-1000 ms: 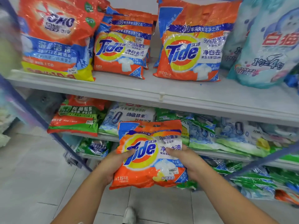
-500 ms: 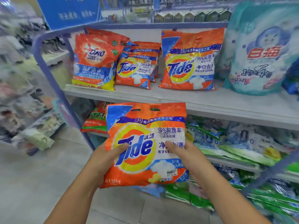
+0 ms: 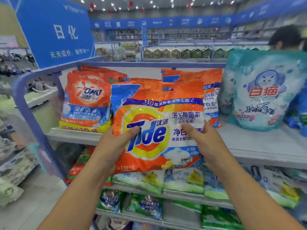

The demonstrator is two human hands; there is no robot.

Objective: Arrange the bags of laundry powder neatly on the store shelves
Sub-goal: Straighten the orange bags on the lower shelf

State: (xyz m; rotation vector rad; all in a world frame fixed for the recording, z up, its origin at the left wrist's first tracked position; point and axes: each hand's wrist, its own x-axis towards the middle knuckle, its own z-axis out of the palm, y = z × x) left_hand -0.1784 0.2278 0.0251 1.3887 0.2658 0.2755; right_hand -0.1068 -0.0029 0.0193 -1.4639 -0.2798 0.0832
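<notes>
Both hands, left (image 3: 114, 146) and right (image 3: 205, 143), pinch the Tide bag (image 3: 156, 127) upright, thumbs in front, likely to stand it on the top shelf (image 3: 259, 145).

"Tide", "1.15" on held bag (image 3: 154, 130); "日化" on sign (image 3: 54, 35)

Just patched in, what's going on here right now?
A person is stocking laundry powder. Both hands, left and right, grip an orange Tide bag, held upright in front of the top shelf. It is not set down yet. Behind it on that shelf stand an OMO bag, another Tide bag and a teal bag.
</notes>
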